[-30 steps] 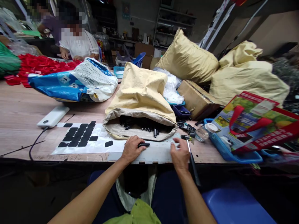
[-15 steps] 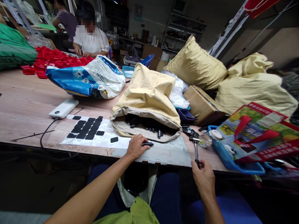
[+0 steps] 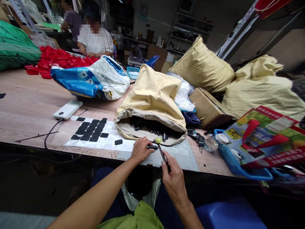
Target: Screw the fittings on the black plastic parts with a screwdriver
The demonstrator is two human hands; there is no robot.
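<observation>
My left hand (image 3: 141, 150) rests at the table's front edge, closed on a slim black pen-like piece (image 3: 152, 147) that lies sideways and points right. Closed round the handle of a small hammer (image 3: 162, 153) is my right hand (image 3: 173, 171). The hammer's yellowish-tipped head is beside the right end of the black piece; whether they touch I cannot tell. Just behind both hands, a beige sack (image 3: 152, 92) lies with its mouth towards me, and several black pieces (image 3: 164, 136) show inside. A grey sheet (image 3: 183, 156) covers the table edge beneath my hands.
Black rounded patches (image 3: 89, 131) lie on white paper at the left, near a white power bank (image 3: 68, 108) with a cable. A blue-and-white bag (image 3: 95, 79) stands behind. At the right are keys (image 3: 199, 138) and a blue basket (image 3: 240, 167). Another person (image 3: 95, 41) sits across.
My right hand has swung the hammer leftward from beside the keys to the end of the black piece. My left hand keeps its hold. The whole view has shifted slightly.
</observation>
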